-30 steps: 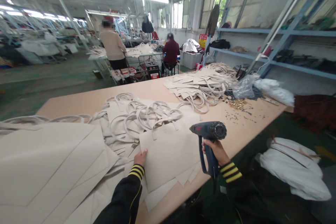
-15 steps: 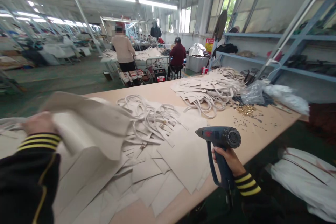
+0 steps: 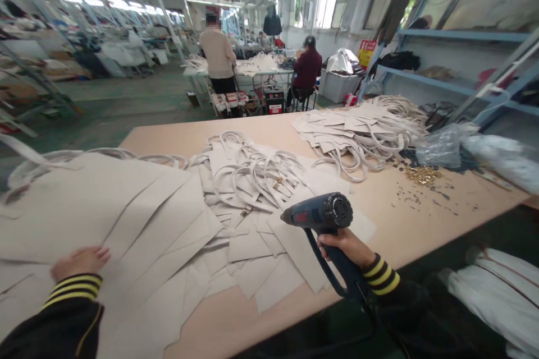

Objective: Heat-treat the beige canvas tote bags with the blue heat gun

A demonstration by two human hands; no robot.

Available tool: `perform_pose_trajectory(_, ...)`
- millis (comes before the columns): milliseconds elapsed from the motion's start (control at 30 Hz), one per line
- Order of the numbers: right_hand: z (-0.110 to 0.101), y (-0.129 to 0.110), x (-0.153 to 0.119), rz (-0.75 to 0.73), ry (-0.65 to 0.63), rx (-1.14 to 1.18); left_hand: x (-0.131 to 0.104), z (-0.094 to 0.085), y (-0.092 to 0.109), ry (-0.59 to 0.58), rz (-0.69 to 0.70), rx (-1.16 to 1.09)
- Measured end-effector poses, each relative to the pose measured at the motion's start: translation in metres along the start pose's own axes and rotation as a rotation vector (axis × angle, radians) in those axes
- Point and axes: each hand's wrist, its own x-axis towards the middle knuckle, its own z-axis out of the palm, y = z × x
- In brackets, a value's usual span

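Observation:
My right hand (image 3: 346, 245) is wrapped round the handle of a dark blue heat gun (image 3: 322, 212), its nozzle pointing left over the beige pieces. At the left, my left hand (image 3: 82, 262) rests on a broad layered pile of beige fabric panels (image 3: 101, 196); its fingers look slightly spread, and no piece is lifted. Between the hands lies a heap of beige straps (image 3: 252, 174) with small gold buckles (image 3: 277, 182). Flat beige pieces (image 3: 280, 283) overlap below the straps.
Another pile of strapped beige pieces (image 3: 357, 129) lies at the table's far right. Beside it are gold metal parts (image 3: 422, 175), dark scraps and a clear plastic bag (image 3: 440, 146). Two people are at a table beyond. A white sack (image 3: 497, 291) stands lower right.
The large beige panel that my left hand held raised now lies on the left pile, and that hand has let go. The heat gun has moved left in view. The camera view has shifted.

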Motion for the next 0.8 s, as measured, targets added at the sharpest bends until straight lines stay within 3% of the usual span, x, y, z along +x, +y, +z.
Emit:
perform_pose_trajectory(33,0.007,0.002,0.003,0.004,-0.005,-0.003,-0.006,0.009,-0.01,0.027,-0.074,-0.07)
perform_pose_trajectory(100,0.017,0.006,0.008,0.013,-0.017,-0.007,-0.037,0.046,-0.033,-0.015,-0.118,-0.133)
perform_pose_trajectory(233,0.015,0.007,0.012,0.021,-0.066,-0.031,-0.153,0.149,-0.077,-0.543,-0.13,-0.026)
perform_pose_trajectory(333,-0.003,0.006,0.008,0.014,0.074,-0.073,-0.234,0.211,-0.104,-0.716,-0.228,-0.017)
perform_pose_trajectory(400,-0.02,0.007,0.004,-0.011,0.198,-0.057,-0.265,0.239,-0.117,-0.741,-0.228,0.019)
perform_pose_trajectory(533,-0.049,0.013,0.005,-0.024,0.222,0.034,-0.284,0.269,-0.127,-0.652,-0.09,0.136)
perform_pose_trajectory(700,-0.069,0.01,0.037,-0.109,0.33,0.118,-0.282,0.284,-0.129,-0.565,-0.138,0.024)
perform_pose_trajectory(800,-0.08,0.001,0.061,-0.149,0.404,0.162,-0.28,0.289,-0.128,-0.553,-0.092,-0.032)
